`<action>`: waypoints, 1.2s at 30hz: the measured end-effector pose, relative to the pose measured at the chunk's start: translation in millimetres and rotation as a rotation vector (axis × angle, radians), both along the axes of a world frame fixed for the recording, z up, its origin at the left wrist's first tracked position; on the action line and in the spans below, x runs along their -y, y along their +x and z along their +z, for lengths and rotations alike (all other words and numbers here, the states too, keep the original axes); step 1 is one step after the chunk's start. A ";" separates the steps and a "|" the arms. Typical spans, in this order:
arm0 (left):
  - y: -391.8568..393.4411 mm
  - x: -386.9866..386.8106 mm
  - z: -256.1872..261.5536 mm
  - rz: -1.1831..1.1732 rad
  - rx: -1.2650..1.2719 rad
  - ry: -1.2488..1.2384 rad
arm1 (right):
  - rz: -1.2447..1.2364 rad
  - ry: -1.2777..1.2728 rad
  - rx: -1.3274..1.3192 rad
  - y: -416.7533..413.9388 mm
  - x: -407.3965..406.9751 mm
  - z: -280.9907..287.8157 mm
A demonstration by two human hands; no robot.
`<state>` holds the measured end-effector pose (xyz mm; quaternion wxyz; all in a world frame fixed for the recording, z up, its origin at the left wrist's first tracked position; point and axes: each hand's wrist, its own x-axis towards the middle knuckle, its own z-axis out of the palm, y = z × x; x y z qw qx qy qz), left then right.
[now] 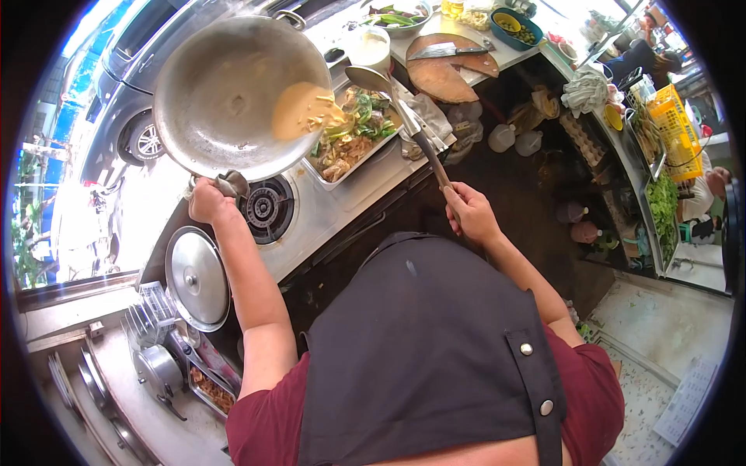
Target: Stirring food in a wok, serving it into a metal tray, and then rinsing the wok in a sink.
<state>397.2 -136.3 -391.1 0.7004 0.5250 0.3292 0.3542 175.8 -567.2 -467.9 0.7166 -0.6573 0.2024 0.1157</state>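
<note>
My left hand (208, 201) grips one loop handle of a large metal wok (215, 99) through a folded cloth (232, 184). The wok is tilted to the right, and yellowish sauce (300, 113) with pale strips runs over its lip. Below that lip sits a rectangular metal tray (356, 170) of cooked meat and leafy vegetables (364, 119). In my right hand (471, 211) is the handle of a long metal ladle (373, 80), its bowl raised near the tray's far side. How much sauce has reached the tray cannot be told.
A bare gas burner (265, 207) lies beneath the wok's near side. Beyond the tray, a knife (446, 51) rests on a notched wooden chopping board (428, 76), beside a white tub (373, 49). A round metal lid (195, 279) leans at the left. Another person (702, 195) is at the far right.
</note>
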 end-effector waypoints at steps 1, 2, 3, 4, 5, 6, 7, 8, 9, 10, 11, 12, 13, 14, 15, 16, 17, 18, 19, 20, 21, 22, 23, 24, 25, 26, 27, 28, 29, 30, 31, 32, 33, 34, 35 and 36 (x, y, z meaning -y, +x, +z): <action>3.3 2.8 -1.6 -0.007 0.018 -0.010 | -0.004 -0.001 0.001 -1.1 0.4 -0.3; 7.6 1.7 -6.3 -0.007 0.020 -0.011 | -0.009 0.006 0.000 -1.7 0.7 -0.4; 11.9 0.3 -11.4 -0.005 0.026 0.020 | -0.014 0.014 -0.002 -2.3 0.9 -0.3; 15.4 -2.1 -15.6 -0.004 0.031 0.051 | -0.014 0.014 0.001 -2.7 1.0 0.3; 16.7 2.1 -15.3 -0.015 0.022 0.027 | -0.025 0.016 0.002 -3.4 1.2 0.4; 19.6 3.6 -16.5 -0.018 0.023 0.027 | -0.036 0.017 0.004 -4.0 1.4 0.4; 22.8 5.1 -19.0 -0.026 0.045 0.036 | -0.038 0.018 0.005 -4.5 1.5 0.2; 24.9 6.9 -21.2 -0.033 0.067 0.044 | -0.047 0.018 0.006 -5.3 1.9 0.0; 26.4 6.6 -22.1 -0.042 0.051 0.059 | -0.055 0.018 0.008 -6.1 2.2 -0.2; 27.0 6.1 -23.4 -0.042 0.052 0.060 | -0.055 0.019 0.009 -7.1 2.4 -1.1; 25.7 12.5 -19.4 -0.043 0.034 0.065 | -0.061 0.024 0.011 -7.4 3.2 -2.6; 24.8 17.1 -16.8 -0.044 0.015 0.070 | -0.067 0.028 0.012 -7.7 3.7 -3.5; 25.3 18.4 -17.3 -0.046 0.017 0.070 | -0.068 0.029 0.014 -8.3 3.9 -3.3; 24.7 19.6 -16.4 -0.040 0.013 0.085 | -0.063 0.018 0.011 -8.9 3.9 -2.0; 23.7 20.5 -15.4 -0.035 0.008 0.101 | -0.057 0.008 0.009 -9.0 3.7 -1.2; 22.6 21.1 -14.4 -0.034 0.009 0.102 | -0.056 0.008 0.010 -8.4 3.4 -1.3; 19.7 26.3 -9.1 -0.039 0.024 0.100 | -0.059 0.012 0.006 -8.6 3.9 -2.3; 17.6 29.2 -4.9 -0.043 0.039 0.098 | -0.062 0.015 0.002 -8.4 4.5 -2.9; 16.8 29.8 -2.5 -0.044 0.038 0.098 | -0.064 0.015 0.001 -8.0 5.0 -2.4; 15.1 29.6 -0.4 -0.046 0.056 0.099 | -0.063 0.020 -0.001 -7.6 4.7 -0.7; 13.2 28.9 0.4 -0.046 0.073 0.100 | -0.061 0.025 -0.003 -7.2 4.5 0.2; 11.6 25.9 0.1 -0.046 0.072 0.101 | -0.061 0.026 -0.004 -6.7 4.4 -0.2; 10.0 24.5 3.1 -0.043 0.082 0.129 | -0.055 0.015 -0.009 -5.5 4.7 -0.8; 7.6 24.0 5.4 -0.039 0.092 0.156 | -0.049 0.004 -0.014 -4.4 4.9 -1.3; 4.7 24.3 7.3 -0.041 0.105 0.165 | -0.049 0.004 -0.015 -3.5 4.7 -2.0; 0.9 26.2 13.8 -0.040 0.104 0.165 | -0.049 0.004 -0.020 -2.5 4.4 -2.8; -2.4 27.1 19.4 -0.030 0.084 0.194 | -0.048 0.003 -0.025 -1.3 4.1 -3.3; -4.9 26.7 21.6 -0.020 0.064 0.222 | -0.046 0.003 -0.026 0.0 3.9 -2.9; -9.0 19.7 23.3 -0.005 0.079 0.236 | -0.034 0.009 -0.026 1.9 2.4 -1.6; -13.9 25.0 30.9 -0.004 0.077 0.236 | -0.030 0.013 -0.029 3.2 2.1 -1.6; -18.9 31.5 40.4 -0.001 0.085 0.244 | -0.028 0.012 -0.031 4.5 2.1 -3.3; -23.3 34.4 47.1 0.008 0.093 0.252 | -0.021 0.016 -0.033 6.0 1.8 -5.8; -22.1 27.5 45.3 0.020 0.111 0.258 | -0.014 0.021 -0.036 7.6 1.5 -7.7; -22.8 25.8 47.7 0.027 0.110 0.259 | -0.006 0.021 -0.036 9.5 1.1 -8.5; -23.6 24.2 52.3 0.032 0.142 0.262 | 0.001 0.023 -0.033 11.6 0.6 -9.0; -24.2 22.5 56.2 0.037 0.175 0.267 | 0.007 0.025 -0.030 14.0 0.3 -9.3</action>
